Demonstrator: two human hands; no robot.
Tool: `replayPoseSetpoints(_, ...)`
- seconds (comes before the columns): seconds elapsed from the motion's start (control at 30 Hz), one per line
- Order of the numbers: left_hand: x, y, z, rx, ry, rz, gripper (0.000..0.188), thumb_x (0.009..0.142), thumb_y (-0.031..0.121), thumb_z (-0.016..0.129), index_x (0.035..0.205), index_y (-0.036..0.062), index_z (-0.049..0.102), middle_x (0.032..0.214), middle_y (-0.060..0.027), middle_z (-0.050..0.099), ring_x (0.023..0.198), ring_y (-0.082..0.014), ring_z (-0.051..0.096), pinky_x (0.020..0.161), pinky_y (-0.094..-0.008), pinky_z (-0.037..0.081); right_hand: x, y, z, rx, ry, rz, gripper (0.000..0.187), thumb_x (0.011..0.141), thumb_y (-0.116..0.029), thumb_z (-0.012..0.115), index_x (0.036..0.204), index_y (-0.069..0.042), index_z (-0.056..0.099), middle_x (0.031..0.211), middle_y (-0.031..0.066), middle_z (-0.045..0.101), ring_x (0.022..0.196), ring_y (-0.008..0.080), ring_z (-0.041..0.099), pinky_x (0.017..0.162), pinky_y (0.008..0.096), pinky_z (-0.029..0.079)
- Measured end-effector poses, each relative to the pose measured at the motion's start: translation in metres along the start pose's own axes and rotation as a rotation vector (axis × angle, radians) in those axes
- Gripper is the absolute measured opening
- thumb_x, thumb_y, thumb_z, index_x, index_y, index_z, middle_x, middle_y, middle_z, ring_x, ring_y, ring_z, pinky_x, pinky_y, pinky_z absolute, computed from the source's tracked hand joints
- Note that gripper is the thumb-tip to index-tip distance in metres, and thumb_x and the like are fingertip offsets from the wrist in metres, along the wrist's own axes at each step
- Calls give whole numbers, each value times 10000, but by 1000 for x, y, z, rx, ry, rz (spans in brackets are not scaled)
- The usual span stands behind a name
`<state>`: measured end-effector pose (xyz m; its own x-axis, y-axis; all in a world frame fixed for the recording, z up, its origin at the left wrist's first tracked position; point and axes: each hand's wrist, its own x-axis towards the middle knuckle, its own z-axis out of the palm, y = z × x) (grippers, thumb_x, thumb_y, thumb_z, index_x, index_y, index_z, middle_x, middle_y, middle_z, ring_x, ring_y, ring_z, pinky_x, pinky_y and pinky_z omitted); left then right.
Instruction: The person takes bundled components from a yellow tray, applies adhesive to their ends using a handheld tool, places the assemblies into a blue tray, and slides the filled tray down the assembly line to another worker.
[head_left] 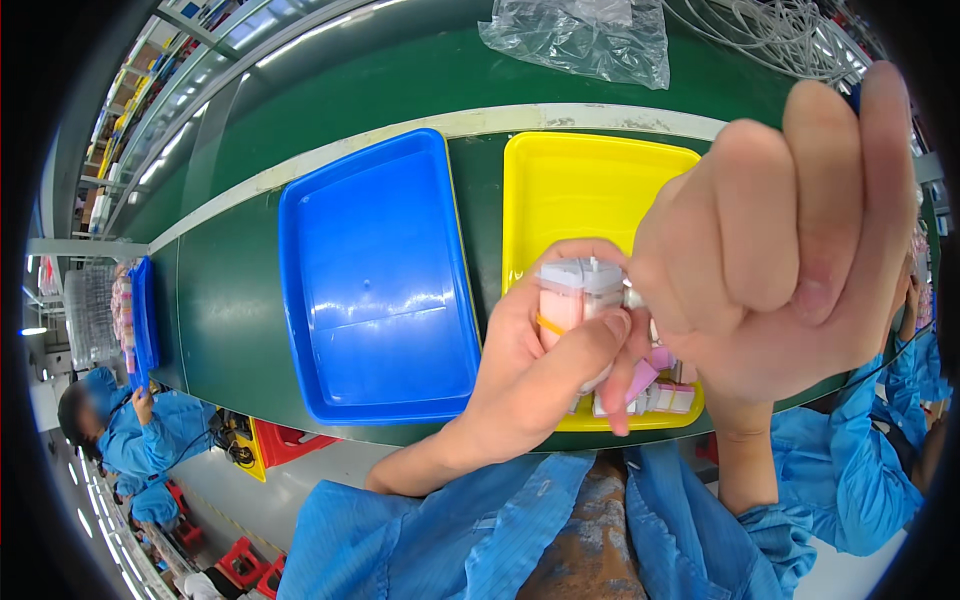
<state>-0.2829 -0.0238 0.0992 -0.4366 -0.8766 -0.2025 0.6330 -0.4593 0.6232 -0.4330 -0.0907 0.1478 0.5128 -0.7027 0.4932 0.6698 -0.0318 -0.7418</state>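
My left hand is closed around a small bundle of pale pink containers with clear-grey tops, and a thin orange band crosses their side. The bundle is held above the yellow tray. Close to the camera, my right hand is raised at the bundle's right side with its fingers curled. What its thumb and index finger may pinch is hidden behind the hand. Below the hands, several small pink and white pieces lie in the near right part of the tray, partly covered by my fingers.
A blue tray stands left of the yellow one on the green table. A clear plastic bag and coiled grey cables lie at the back. People in blue sit at left and right.
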Motion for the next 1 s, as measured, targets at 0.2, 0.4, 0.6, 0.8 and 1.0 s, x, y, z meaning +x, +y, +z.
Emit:
replayPoseSetpoints(0.2,-7,1,3,160,72,81,489,890,-9,494,1370,-11,396,841,-60,593,526,-75,536,427,-233,463,-1,9,5,6,28,-90,536,1062,-406,107,668,-133,347,546,13,365,359,112,259,315,253,210)
replayPoseSetpoints(0.4,-8,6,7,190,80,51,560,881,-14,509,1421,-8,359,876,-57,605,541,-65,540,389,-219,438,-1,10,4,17,51,-129,511,1065,-376,132,665,-144,349,534,10,369,344,99,259,304,245,213)
replayPoseSetpoints(0.6,-11,5,9,231,137,75,591,874,-12,513,1442,-4,352,850,-57,616,490,-67,517,386,-220,432,-4,13,12,-27,145,-106,488,1068,-358,176,663,-142,344,532,10,360,347,106,264,327,249,208)
replayPoseSetpoints(0.8,-15,8,11,236,179,67,605,857,-40,516,1441,-17,358,844,-49,613,561,-64,547,475,-204,454,0,21,8,52,170,-84,476,1067,-343,209,653,-144,330,531,1,316,359,101,201,346,263,176)
replayPoseSetpoints(1.0,-15,6,30,312,238,280,676,884,107,566,1483,8,271,735,-110,536,392,-85,414,304,-242,377,5,28,8,154,217,-60,465,1068,-335,238,651,-149,321,539,-12,277,385,90,122,366,286,131)
